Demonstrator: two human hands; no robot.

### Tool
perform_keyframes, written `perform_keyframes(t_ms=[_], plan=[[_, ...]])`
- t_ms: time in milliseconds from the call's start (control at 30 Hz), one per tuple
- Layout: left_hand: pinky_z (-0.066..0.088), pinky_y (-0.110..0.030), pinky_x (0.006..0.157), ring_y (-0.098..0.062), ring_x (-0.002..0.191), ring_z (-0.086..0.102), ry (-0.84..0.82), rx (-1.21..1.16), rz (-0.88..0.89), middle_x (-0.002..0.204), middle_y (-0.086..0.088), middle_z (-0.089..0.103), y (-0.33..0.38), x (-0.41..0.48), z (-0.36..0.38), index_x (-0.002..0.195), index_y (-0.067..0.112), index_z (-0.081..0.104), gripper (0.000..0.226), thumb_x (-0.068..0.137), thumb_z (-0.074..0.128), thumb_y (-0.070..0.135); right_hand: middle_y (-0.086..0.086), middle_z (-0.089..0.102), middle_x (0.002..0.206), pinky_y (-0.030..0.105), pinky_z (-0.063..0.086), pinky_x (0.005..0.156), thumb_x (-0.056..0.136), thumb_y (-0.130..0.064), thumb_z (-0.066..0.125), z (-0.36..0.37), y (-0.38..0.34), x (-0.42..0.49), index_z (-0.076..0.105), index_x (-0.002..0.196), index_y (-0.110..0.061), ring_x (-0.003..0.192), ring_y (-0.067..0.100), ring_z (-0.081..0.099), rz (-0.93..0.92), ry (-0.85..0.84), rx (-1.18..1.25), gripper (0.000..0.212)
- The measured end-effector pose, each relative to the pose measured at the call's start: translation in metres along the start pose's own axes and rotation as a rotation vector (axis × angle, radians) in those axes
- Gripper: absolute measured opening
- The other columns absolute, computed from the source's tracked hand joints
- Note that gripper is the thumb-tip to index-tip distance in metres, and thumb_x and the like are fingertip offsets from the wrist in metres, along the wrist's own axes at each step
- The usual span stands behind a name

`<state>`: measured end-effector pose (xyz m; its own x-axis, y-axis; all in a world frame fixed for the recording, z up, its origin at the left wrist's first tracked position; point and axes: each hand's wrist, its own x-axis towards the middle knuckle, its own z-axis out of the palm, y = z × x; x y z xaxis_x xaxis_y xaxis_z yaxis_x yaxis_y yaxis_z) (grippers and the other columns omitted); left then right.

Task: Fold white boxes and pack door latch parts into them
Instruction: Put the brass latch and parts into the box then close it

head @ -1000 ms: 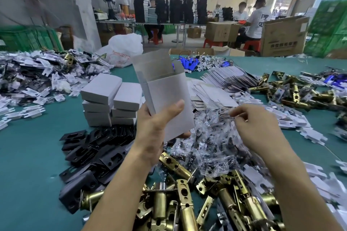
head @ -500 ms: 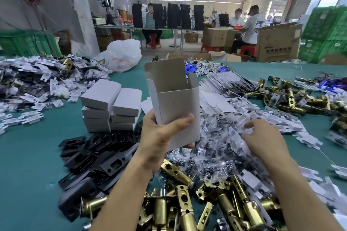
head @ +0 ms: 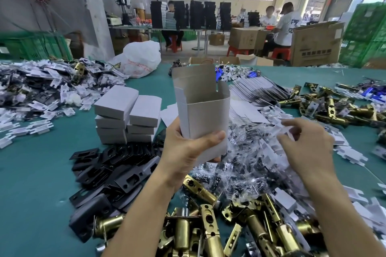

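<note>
Now | left hand [head: 183, 152] grips box [head: 205, 115], top open | right hand [head: 309, 148] pinches card [head: 285, 129]

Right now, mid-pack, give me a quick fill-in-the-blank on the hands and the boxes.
The left hand grips a white box whose top is ____.
The right hand pinches a small piece coloured ____.
The metal plates beside the stacked boxes are coloured ____.
Missing: open, white, black.
</note>
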<state>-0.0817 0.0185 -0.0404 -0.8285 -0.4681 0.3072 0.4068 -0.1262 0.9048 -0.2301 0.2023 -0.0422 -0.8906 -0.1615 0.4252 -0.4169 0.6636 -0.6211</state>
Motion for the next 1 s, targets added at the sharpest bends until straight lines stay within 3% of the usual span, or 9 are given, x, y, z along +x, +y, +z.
perform_keyframes(t_ms=[67, 133, 233, 333, 467, 533, 667, 800, 1000], plan=[[0.059, -0.034, 0.055, -0.02, 0.077, 0.072, -0.037, 0.069, -0.014, 0.088, 0.0, 0.072, -0.002, 0.0, 0.002, 0.095, 0.02, 0.074, 0.034, 0.065, 0.084, 0.009, 0.004, 0.064, 0.084, 0.049, 0.051, 0.09, 0.087, -0.022, 0.074, -0.007, -0.016, -0.005, 0.07, 0.11, -0.024, 0.088, 0.028, 0.062, -0.097, 0.063, 0.148, 0.024], [0.058, -0.032, 0.055, -0.018, 0.075, 0.07, -0.074, 0.172, -0.025, 0.086, -0.001, 0.07, -0.004, -0.001, 0.002, 0.101, 0.017, 0.07, 0.039, 0.065, 0.084, 0.01, -0.005, 0.065, 0.079, 0.04, 0.057, 0.082, 0.084, -0.024, 0.077, -0.015, -0.037, -0.01, 0.07, 0.106, -0.026, 0.077, 0.015, 0.066, -0.193, 0.106, 0.343, 0.023], [0.062, -0.045, 0.059, -0.018, 0.079, 0.068, -0.127, 0.329, -0.04, 0.085, 0.002, 0.069, -0.006, -0.001, 0.003, 0.105, 0.016, 0.068, 0.045, 0.062, 0.082, 0.014, -0.007, 0.068, 0.082, 0.025, 0.057, 0.068, 0.082, -0.02, 0.08, -0.028, -0.07, -0.019, 0.068, 0.1, -0.025, 0.071, 0.012, 0.067, -0.358, 0.18, 0.675, 0.021], [0.062, -0.051, 0.066, -0.018, 0.08, 0.067, -0.2, 0.359, -0.05, 0.086, 0.001, 0.067, -0.007, -0.003, 0.005, 0.106, 0.013, 0.068, 0.044, 0.064, 0.081, 0.015, -0.004, 0.069, 0.086, 0.02, 0.056, 0.069, 0.081, -0.009, 0.079, -0.034, -0.087, -0.028, 0.065, 0.095, -0.016, 0.074, 0.013, 0.07, -0.491, 0.2, 0.833, 0.021], [0.06, -0.051, 0.065, -0.02, 0.079, 0.065, -0.23, 0.308, -0.009, 0.086, -0.002, 0.065, -0.007, -0.005, 0.007, 0.105, 0.006, 0.067, 0.05, 0.061, 0.082, 0.027, -0.003, 0.071, 0.082, 0.03, 0.059, 0.064, 0.081, -0.004, 0.079, -0.033, -0.093, -0.034, 0.065, 0.089, -0.007, 0.071, 0.013, 0.072, -0.538, 0.232, 0.784, 0.017], [0.058, -0.049, 0.062, -0.022, 0.077, 0.065, -0.201, 0.267, 0.045, 0.085, -0.006, 0.066, -0.006, -0.005, 0.008, 0.1, 0.006, 0.07, 0.047, 0.06, 0.081, 0.028, -0.01, 0.069, 0.084, 0.024, 0.056, 0.066, 0.083, -0.005, 0.079, -0.036, -0.098, -0.037, 0.064, 0.09, -0.01, 0.073, 0.007, 0.07, -0.6, 0.319, 0.766, 0.017], [0.054, -0.025, 0.059, -0.012, 0.078, 0.066, -0.137, 0.119, 0.142, 0.085, 0.004, 0.069, -0.003, -0.007, 0.012, 0.097, 0.03, 0.074, 0.04, 0.058, 0.082, 0.024, -0.012, 0.069, 0.089, 0.027, 0.053, 0.067, 0.086, -0.013, 0.078, -0.043, -0.107, -0.044, 0.064, 0.094, -0.022, 0.077, 0.011, 0.069, -0.707, 0.367, 0.787, 0.019], [0.056, -0.027, 0.061, -0.012, 0.083, 0.066, -0.094, 0.105, 0.191, 0.091, 0.005, 0.068, -0.003, -0.006, 0.013, 0.102, 0.039, 0.072, 0.047, 0.059, 0.083, 0.026, -0.001, 0.071, 0.088, 0.041, 0.055, 0.066, 0.088, -0.017, 0.077, -0.04, -0.113, -0.05, 0.066, 0.094, -0.025, 0.079, 0.023, 0.07, -0.708, 0.376, 0.73, 0.015], [0.053, -0.024, 0.059, -0.011, 0.079, 0.066, -0.035, 0.165, 0.169, 0.086, 0.005, 0.068, -0.007, -0.004, 0.012, 0.095, 0.036, 0.073, 0.039, 0.058, 0.078, 0.027, -0.004, 0.07, 0.085, 0.033, 0.056, 0.068, 0.086, -0.015, 0.077, -0.041, -0.127, -0.05, 0.069, 0.089, -0.021, 0.078, 0.012, 0.069, -0.692, 0.368, 0.575, 0.011]])
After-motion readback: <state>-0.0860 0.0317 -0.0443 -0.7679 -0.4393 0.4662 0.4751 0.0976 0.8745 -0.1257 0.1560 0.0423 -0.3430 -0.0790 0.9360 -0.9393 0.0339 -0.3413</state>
